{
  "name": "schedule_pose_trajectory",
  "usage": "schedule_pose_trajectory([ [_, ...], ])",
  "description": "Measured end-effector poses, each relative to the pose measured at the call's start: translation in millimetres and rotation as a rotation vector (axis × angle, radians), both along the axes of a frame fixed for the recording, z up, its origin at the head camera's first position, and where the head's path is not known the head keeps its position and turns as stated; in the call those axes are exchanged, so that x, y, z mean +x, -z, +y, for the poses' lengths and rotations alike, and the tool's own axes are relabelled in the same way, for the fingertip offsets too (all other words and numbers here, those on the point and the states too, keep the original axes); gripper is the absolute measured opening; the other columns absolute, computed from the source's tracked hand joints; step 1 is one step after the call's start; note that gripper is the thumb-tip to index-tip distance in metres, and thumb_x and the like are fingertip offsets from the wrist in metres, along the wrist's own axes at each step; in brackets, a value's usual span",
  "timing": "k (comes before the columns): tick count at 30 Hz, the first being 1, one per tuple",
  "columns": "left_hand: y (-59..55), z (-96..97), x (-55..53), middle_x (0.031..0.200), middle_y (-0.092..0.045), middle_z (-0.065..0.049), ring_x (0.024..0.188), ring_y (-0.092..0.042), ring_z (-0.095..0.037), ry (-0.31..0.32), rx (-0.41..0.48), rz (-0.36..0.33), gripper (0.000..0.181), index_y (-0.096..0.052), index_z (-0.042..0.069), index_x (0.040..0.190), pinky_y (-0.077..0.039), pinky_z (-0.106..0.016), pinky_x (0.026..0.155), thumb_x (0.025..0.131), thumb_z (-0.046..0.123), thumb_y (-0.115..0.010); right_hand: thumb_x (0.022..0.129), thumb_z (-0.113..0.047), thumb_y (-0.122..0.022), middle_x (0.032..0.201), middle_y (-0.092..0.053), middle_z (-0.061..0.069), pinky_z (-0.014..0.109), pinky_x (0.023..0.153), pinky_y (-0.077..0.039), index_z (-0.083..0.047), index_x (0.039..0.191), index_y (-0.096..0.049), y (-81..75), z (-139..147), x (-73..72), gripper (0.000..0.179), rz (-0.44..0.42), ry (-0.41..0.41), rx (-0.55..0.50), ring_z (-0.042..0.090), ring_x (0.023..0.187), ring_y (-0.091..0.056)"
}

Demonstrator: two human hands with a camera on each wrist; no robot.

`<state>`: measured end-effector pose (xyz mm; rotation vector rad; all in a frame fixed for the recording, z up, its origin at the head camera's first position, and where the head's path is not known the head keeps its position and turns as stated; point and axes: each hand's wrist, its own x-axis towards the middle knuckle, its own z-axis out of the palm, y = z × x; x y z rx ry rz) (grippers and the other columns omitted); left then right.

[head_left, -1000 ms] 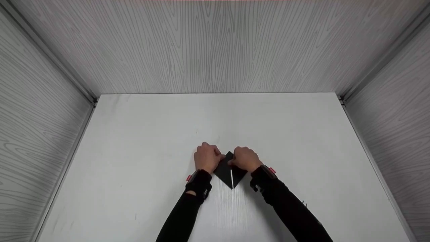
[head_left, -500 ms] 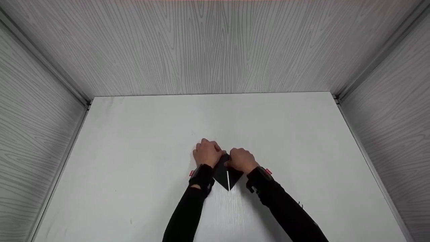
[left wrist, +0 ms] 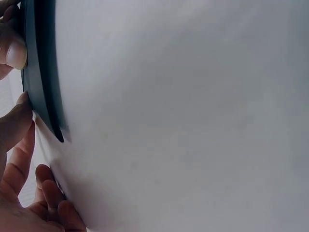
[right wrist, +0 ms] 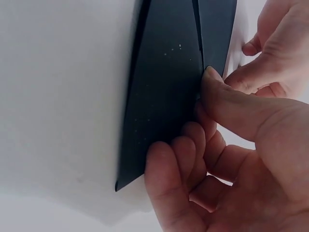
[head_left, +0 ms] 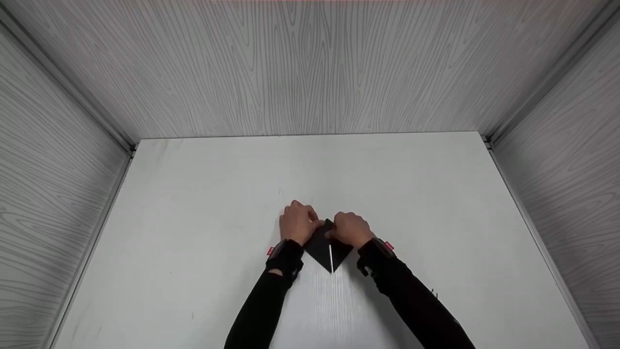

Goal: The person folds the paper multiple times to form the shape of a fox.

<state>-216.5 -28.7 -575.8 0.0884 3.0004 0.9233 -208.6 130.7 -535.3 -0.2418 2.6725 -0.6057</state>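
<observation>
A black sheet of folded paper (head_left: 319, 248) lies diamond-wise on the white table, one corner toward me. A narrow pale slit runs up from that corner between two flaps. My left hand (head_left: 296, 224) pinches its upper left edge between thumb and forefinger. On the other side, my right hand (head_left: 353, 230) grips the paper near the upper middle. In the right wrist view the right thumb (right wrist: 227, 101) presses on the seam where the flaps meet, with the other fingers curled along the edge. The left wrist view shows the paper (left wrist: 41, 72) nearly edge-on, its layers slightly parted.
The white tabletop (head_left: 203, 194) spreads around the hands. Grey wood-grain panels stand at the back (head_left: 310, 68), on the left (head_left: 58, 160) and on the right (head_left: 571, 155). Both wrists carry black straps over black sleeves.
The head view has shifted slightly. Both hands keep their hold on the folded paper, with only small finger movements; the slit between the flaps looks much the same.
</observation>
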Motion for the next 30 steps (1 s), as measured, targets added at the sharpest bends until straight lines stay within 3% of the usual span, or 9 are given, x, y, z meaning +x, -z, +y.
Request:
schedule_pose_trajectory([
  [5,-1.4,-9.6,8.8,0.095,-0.059,-0.011,0.097,-0.059,-0.035,0.017,-0.024,0.003,0.022,-0.076,0.014,0.076,-0.050,-0.051,0.081,0.080,0.030,-0.090,0.092,-0.027,-0.079,0.062,-0.050,-0.004,0.032,0.055,-0.037,-0.012,0.067,-0.059,1.4,0.2,-2.0,0.035,-0.006,-0.009,0.015,0.016,0.058,-0.046],
  [18,-7.4,-39.0,28.2,0.095,-0.056,-0.007,0.098,-0.056,-0.032,0.063,-0.042,-0.068,0.027,-0.071,0.017,0.071,-0.048,-0.048,0.082,0.078,0.032,-0.091,0.092,-0.027,-0.079,0.063,-0.054,-0.004,0.031,0.056,-0.038,-0.007,0.073,-0.071,-2.4,0.3,-1.9,0.029,-0.022,-0.026,0.010,0.014,0.059,-0.047],
  [30,-10.1,-57.9,38.8,0.095,-0.049,-0.005,0.097,-0.050,-0.031,0.120,0.032,-0.092,0.030,-0.065,0.011,0.078,-0.045,-0.047,0.082,0.078,0.025,-0.091,0.092,-0.029,-0.079,0.065,-0.055,-0.004,0.031,0.057,-0.038,-0.007,0.075,-0.071,-0.9,-0.1,-4.0,0.028,-0.030,-0.028,0.013,0.015,0.060,-0.047],
])
